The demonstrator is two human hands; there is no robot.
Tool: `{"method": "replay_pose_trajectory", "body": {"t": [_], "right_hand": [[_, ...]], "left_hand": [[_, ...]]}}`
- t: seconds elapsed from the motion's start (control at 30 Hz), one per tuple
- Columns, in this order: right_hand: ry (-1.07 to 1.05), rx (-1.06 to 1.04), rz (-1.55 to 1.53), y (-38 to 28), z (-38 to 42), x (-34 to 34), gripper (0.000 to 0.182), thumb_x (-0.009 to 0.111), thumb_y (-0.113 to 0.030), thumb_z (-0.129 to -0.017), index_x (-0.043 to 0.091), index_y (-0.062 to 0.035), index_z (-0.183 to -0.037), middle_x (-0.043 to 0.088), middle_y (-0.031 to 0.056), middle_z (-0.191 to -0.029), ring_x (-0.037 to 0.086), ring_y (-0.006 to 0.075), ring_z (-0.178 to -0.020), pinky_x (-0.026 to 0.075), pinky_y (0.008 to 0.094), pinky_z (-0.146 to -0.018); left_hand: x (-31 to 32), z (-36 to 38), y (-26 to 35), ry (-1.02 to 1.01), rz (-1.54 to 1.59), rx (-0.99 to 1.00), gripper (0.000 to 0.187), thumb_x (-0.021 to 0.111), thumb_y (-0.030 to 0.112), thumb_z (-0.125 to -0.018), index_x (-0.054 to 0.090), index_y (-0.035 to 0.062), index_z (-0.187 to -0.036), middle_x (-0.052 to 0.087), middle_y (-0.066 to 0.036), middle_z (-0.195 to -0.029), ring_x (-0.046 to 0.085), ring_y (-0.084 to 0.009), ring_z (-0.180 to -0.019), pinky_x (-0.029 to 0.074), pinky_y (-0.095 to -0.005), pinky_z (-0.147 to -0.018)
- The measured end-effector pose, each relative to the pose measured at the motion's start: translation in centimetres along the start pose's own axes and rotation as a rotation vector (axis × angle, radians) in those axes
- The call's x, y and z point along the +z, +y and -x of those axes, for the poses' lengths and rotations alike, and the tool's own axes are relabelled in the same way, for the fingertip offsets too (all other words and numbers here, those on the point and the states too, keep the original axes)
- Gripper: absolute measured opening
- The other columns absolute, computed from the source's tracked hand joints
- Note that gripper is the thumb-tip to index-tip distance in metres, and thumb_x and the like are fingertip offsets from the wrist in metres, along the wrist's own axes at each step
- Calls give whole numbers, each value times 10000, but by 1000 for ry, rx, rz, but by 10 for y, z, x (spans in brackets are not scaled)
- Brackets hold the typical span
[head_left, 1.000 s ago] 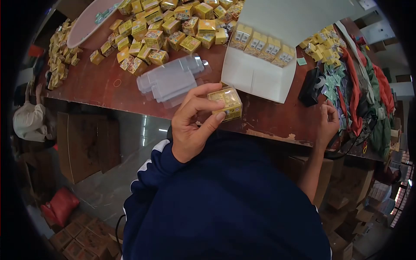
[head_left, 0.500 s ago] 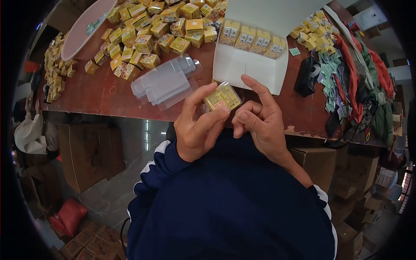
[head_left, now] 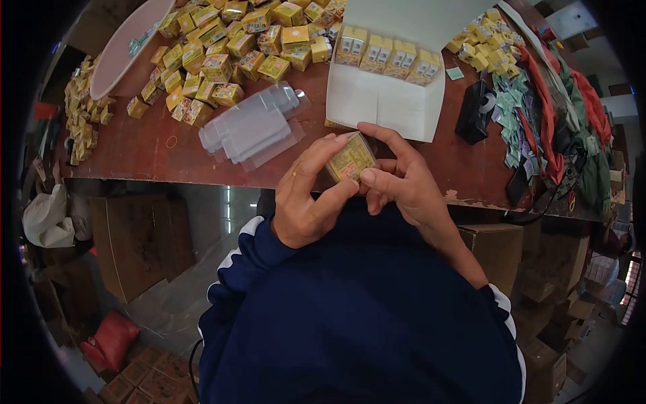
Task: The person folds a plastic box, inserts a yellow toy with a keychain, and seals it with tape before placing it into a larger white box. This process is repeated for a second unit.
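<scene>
Head camera looks steeply down, close above table (head_left: 161, 151).

- left hand (head_left: 306, 202) raised before the chest, thumb and curled fingers pinching shut, a ring on one finger
- right hand (head_left: 404, 185) meets it from the right, index finger stretched out, thumb pressing in
- both forearms in dark blue sleeves

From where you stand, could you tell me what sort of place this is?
Probably a small packing workshop. A heap of small yellow boxes covers the worktable, a white carton holds packed rows, and both hands grip one yellow box.
</scene>
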State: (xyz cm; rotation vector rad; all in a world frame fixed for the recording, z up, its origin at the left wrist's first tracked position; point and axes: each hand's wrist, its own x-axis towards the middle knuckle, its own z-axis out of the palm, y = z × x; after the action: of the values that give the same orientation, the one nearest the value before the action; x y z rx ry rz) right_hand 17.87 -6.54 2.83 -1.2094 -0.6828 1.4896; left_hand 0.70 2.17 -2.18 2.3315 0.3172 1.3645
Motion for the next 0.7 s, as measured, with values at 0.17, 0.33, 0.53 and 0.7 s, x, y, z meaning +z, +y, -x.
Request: {"method": "replay_pose_trajectory", "body": {"t": [0.17,0.33,0.53,0.7], "right_hand": [[-5,71,64,9,-7,-11,695,732,-156,-890,368,-52,-1473,630,107,-942,641,130,-710,532,232,-572],[143,-480,302,47,-24,-18,718,778,-185,-857,410,-60,-1461,616,88,-1067,625,132,-899,526,250,-754],[145,-416,372,34,-20,-15,695,782,-114,-832,449,-67,-1440,587,74,-1164,599,131,-1019,512,268,-843],[120,-399,439,20,-12,-13,654,709,-17,-843,451,-64,-1442,589,95,-1174,598,155,-1054,518,275,-840]], "left_hand": [[-1,1,1,44,-7,12,255,746,-6,-755,634,63,-973,582,-272,-1263,638,-438,-1096,568,-449,-899],[0,-9,14,3,314,-327,280,703,-25,-839,669,58,-1104,511,-224,-1322,640,-357,-1116,559,-392,-902],[0,-5,6,-95,317,-355,352,673,-34,-874,670,71,-1210,485,-180,-1283,627,-316,-1110,526,-367,-944],[-4,-8,7,-106,272,-457,304,646,17,-913,655,43,-1216,511,-172,-1263,612,-277,-1095,516,-325,-915]]}}
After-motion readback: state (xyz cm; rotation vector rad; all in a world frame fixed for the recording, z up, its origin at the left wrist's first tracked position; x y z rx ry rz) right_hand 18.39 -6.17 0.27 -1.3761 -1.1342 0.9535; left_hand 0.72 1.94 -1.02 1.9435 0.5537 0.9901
